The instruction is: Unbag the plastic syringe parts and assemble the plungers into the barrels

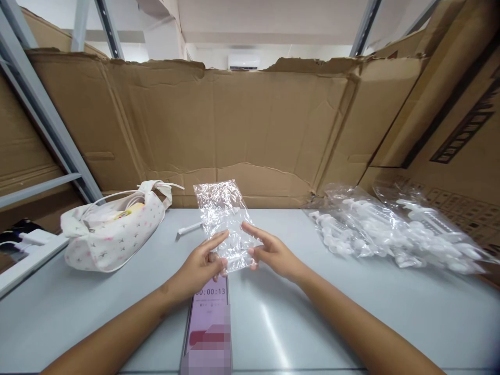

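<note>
Both of my hands hold a small clear plastic bag (223, 216) upright over the middle of the grey table (351, 297). My left hand (203, 265) pinches its lower left edge with thumb and fingers. The lower right edge is pinched by my right hand (269, 252), whose index finger stretches across the film. A white pump piece (190, 228) lies on the table just behind the bag. Below my hands a phone (209, 325) lies flat, its screen showing a timer.
A white patterned cloth bag (113, 234) sits at the left. Clear bags full of white pump parts (390, 229) are heaped at the right. Cardboard sheets (250, 125) wall off the back and right side. A metal shelf frame (47, 125) stands at the left.
</note>
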Demonstrator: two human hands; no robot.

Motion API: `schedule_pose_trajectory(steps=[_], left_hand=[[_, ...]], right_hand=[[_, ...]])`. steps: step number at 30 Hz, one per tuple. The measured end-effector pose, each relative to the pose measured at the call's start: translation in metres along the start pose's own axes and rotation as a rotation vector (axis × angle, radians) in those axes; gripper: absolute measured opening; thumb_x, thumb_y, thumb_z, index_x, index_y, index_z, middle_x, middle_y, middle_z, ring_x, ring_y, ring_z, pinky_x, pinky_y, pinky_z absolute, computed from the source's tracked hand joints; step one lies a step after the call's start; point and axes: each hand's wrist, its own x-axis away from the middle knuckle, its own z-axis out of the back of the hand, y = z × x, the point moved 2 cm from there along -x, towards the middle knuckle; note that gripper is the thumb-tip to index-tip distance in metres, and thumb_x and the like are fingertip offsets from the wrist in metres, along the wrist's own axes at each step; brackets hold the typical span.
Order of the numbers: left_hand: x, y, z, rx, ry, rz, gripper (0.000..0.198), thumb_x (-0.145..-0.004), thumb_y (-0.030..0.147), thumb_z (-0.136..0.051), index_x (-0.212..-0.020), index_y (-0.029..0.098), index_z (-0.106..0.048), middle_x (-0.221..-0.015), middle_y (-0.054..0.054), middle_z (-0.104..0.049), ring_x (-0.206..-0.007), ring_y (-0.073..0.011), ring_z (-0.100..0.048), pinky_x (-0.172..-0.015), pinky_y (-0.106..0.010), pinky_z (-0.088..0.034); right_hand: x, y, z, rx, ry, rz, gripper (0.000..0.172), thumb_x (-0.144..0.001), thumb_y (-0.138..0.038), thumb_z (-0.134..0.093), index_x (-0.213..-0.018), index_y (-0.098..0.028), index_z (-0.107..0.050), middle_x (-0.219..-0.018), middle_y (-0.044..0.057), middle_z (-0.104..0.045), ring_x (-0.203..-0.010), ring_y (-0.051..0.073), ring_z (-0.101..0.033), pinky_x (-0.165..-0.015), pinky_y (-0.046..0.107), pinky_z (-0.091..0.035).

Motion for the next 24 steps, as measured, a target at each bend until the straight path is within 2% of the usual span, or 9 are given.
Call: schedule_pose_trajectory(steps=[2,4,7,10,13,16,19,21,24], left_hand=[[-0.001,0.000,0.004,-0.011,-0.009,0.001,0.069,-0.084,0.035,-0.058,-0.146,0.022,-0.030,-0.090,-0.007,-0.065,-0.065,-0.0134,-0.056,-0.057,-0.028,-0.045],[-0.001,-0.001,0.008,-0.016,-0.044,0.019,0.072,-0.084,0.035,-0.058,-0.148,0.022,-0.025,-0.069,0.001,-0.059,-0.063,-0.0137,-0.055,-0.057,-0.027,-0.043],[-0.001,-0.003,0.012,-0.014,-0.124,0.034,0.075,-0.084,0.033,-0.060,-0.148,0.024,-0.022,-0.055,0.007,-0.047,-0.057,-0.0128,-0.051,-0.059,-0.028,-0.042],[0.002,-0.006,0.010,-0.008,-0.233,0.027,0.075,-0.083,0.034,-0.062,-0.147,0.027,-0.025,-0.062,0.005,-0.056,-0.055,-0.0118,-0.049,-0.063,-0.031,-0.044],[0.005,-0.007,0.005,-0.003,-0.338,0.026,0.072,-0.080,0.037,-0.066,-0.144,0.031,-0.034,-0.094,-0.004,-0.066,-0.056,-0.0098,-0.048,-0.060,-0.029,-0.044],[0.006,-0.008,0.004,0.041,-0.419,0.032,0.067,-0.077,0.036,-0.069,-0.139,0.035,-0.041,-0.118,-0.008,-0.060,-0.056,-0.0066,-0.047,-0.055,-0.025,-0.043],[0.005,-0.010,0.005,0.110,-0.560,0.074,0.056,-0.078,0.034,-0.069,-0.131,0.030,-0.052,-0.101,-0.007,-0.067,-0.055,-0.0062,-0.048,-0.055,-0.022,-0.042],[0.003,-0.011,0.006,0.121,-0.605,0.099,0.050,-0.078,0.033,-0.068,-0.126,0.025,-0.057,-0.085,-0.005,-0.068,-0.056,-0.0073,-0.049,-0.056,-0.023,-0.042],[0.000,-0.011,0.009,0.096,-0.508,0.079,0.055,-0.078,0.033,-0.068,-0.129,0.024,-0.052,-0.087,-0.005,-0.069,-0.064,-0.0096,-0.053,-0.058,-0.023,-0.041]], right_hand=[[-0.001,0.000,0.004,0.024,-0.001,-0.003,0.066,-0.082,-0.029,-0.060,-0.143,-0.035,-0.036,-0.155,0.007,-0.024,-0.058,0.004,-0.053,-0.066,0.033,-0.056],[-0.002,-0.003,0.011,0.075,0.000,0.018,0.068,-0.083,-0.029,-0.058,-0.144,-0.038,-0.032,-0.156,0.007,-0.022,-0.057,0.004,-0.051,-0.066,0.033,-0.055],[-0.001,-0.011,0.021,0.122,0.028,0.057,0.072,-0.082,-0.030,-0.059,-0.146,-0.039,-0.027,-0.156,0.007,-0.021,-0.065,0.008,-0.055,-0.073,0.035,-0.053],[0.000,-0.016,0.027,0.107,0.089,0.043,0.067,-0.083,-0.036,-0.058,-0.144,-0.039,-0.031,-0.153,0.007,-0.028,-0.074,0.012,-0.059,-0.083,0.040,-0.051],[0.000,-0.017,0.031,0.062,0.196,0.038,0.059,-0.084,-0.042,-0.057,-0.140,-0.037,-0.039,-0.147,0.009,-0.038,-0.070,0.011,-0.060,-0.086,0.041,-0.049],[-0.003,-0.014,0.042,-0.024,0.368,0.076,0.065,-0.081,-0.045,-0.061,-0.141,-0.035,-0.038,-0.143,0.010,-0.041,-0.071,0.011,-0.060,-0.082,0.038,-0.050],[-0.005,-0.014,0.057,-0.106,0.469,0.087,0.070,-0.077,-0.046,-0.065,-0.141,-0.034,-0.037,-0.131,0.008,-0.052,-0.072,0.012,-0.059,-0.077,0.034,-0.049],[-0.006,-0.014,0.066,-0.121,0.436,0.060,0.065,-0.075,-0.044,-0.069,-0.134,-0.030,-0.046,-0.114,0.006,-0.061,-0.068,0.011,-0.056,-0.072,0.031,-0.048],[-0.006,-0.014,0.074,-0.087,0.360,-0.012,0.053,-0.070,-0.038,-0.074,-0.118,-0.023,-0.060,-0.087,0.001,-0.063,-0.062,0.009,-0.050,-0.066,0.028,-0.043]])
